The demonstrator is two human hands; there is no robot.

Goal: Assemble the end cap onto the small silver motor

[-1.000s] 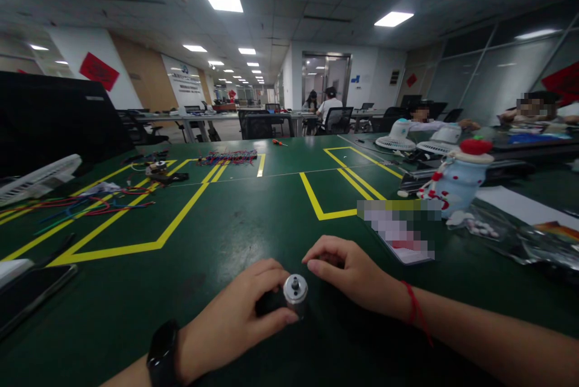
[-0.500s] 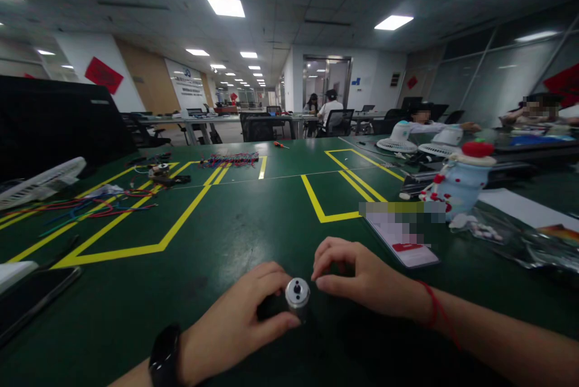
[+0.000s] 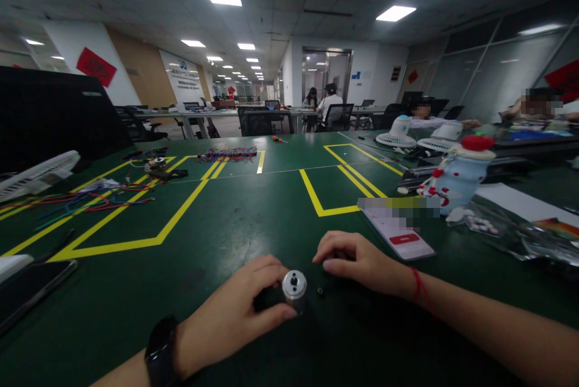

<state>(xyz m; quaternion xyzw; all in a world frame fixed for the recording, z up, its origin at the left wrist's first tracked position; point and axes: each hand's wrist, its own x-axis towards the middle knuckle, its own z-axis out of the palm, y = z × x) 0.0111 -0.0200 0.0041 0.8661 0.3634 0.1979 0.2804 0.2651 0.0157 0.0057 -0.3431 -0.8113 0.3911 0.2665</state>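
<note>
A small silver cylindrical motor stands upright on the green table, its short shaft and two dark holes facing up. My left hand, with a black band at the wrist, is closed round its left side, thumb in front and fingers behind. Just right of the motor lies a tiny dark ring-like part, too small to make out exactly. My right hand hovers or rests above and right of that part. Its fingers are loosely curled, thumb and forefinger apart, with nothing visible between them.
A phone lies beyond my right hand. A blue bottle, plastic bags and two white fans are at the right. Coloured wires, a dark phone and a monitor stand left. A screwdriver lies far back.
The tiny dark part now shows on the table beside the motor; it was not visible there before. My right hand has drawn slightly away from the motor. My left hand stays on it.
</note>
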